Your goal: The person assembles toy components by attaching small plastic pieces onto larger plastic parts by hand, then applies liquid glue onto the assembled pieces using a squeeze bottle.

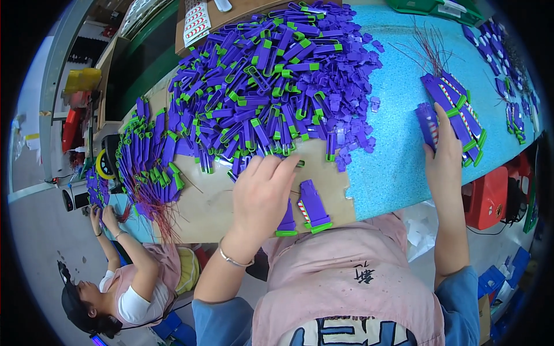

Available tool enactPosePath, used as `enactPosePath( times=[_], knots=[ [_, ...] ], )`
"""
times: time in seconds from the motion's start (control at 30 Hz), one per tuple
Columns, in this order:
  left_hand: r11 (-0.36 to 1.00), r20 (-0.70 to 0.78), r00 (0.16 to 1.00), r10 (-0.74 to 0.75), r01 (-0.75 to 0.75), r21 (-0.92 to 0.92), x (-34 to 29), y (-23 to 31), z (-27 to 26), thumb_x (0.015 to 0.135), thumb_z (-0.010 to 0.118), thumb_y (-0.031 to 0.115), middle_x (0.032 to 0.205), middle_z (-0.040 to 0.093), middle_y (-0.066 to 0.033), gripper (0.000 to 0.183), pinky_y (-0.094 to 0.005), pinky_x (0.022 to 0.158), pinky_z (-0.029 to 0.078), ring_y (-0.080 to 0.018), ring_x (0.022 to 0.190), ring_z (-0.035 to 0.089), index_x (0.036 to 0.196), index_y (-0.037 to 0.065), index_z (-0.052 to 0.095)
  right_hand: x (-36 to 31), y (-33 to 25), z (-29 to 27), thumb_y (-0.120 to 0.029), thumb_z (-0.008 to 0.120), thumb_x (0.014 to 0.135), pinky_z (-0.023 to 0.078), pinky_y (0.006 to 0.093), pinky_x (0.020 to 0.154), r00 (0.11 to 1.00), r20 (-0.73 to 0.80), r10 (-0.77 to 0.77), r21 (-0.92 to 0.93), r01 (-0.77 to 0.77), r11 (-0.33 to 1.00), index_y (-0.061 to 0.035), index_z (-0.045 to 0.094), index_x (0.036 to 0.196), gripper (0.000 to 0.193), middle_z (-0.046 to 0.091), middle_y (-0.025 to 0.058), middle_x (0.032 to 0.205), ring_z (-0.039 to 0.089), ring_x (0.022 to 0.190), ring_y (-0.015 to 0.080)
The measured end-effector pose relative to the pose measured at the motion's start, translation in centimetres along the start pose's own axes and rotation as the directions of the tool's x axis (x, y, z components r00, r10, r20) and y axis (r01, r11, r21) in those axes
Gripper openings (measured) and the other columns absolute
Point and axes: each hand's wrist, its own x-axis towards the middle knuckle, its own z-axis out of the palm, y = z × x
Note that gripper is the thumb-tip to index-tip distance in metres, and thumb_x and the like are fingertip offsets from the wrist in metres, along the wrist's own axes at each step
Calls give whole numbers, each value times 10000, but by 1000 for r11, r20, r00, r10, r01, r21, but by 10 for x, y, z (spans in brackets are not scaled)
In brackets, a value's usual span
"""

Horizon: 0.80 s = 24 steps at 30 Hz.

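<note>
My left hand [262, 196] is at the near edge of a big heap of purple-and-green plastic housings [259, 86]. Its fingers are bent together, and what they hold, if anything, is mostly hidden. Over the blue mat, my right hand [447, 155] grips a purple plastic housing [426, 124] with a red-and-white striped strip. Just beyond that hand lies a stack of striped purple housings [461, 115] with green ends. Two more lie at the table's front edge, one a striped housing [311, 205], the other a purple housing [287, 219] partly behind my left hand.
Loose flat purple pieces [352, 86] border the heap's right side. Thin red wires [430, 52] stick out past the stack. Wired housings [144, 155] lie at left, near a co-worker's hands [104, 219]. A green tray [433, 8] is at the back; a red stool [490, 196] stands lower right.
</note>
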Motion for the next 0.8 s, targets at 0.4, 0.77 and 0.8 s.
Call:
enactPosePath(
  times=[0.4,0.77,0.8],
  knots=[
    [63,330,844,-424,391,-918,4,54,11,928,589,35,922,627,-85,304,-226,629,503,-118,717,603,1211,11,482,-46,-70,-4,-200,505,1003,528,292,623,584,772,-249,584,-807,-82,32,594,974,251,651,95,832,642,657,163],
    [488,384,918,-101,382,-785,-5,47,9,844,687,15,857,615,-67,252,-231,586,491,-92,664,590,1095,9,666,-46,-62,-7,-160,554,970,454,244,518,514,789,-336,612,-704,359,-29,589,1069,168,595,15,719,580,590,88],
    [336,434,869,-237,493,-803,-9,52,11,823,721,55,804,623,-70,183,-252,570,480,-116,648,589,990,0,669,-45,-60,-6,-147,599,942,456,261,524,550,751,-365,660,-607,442,-42,582,1176,257,589,29,718,587,597,116]
  ],
)
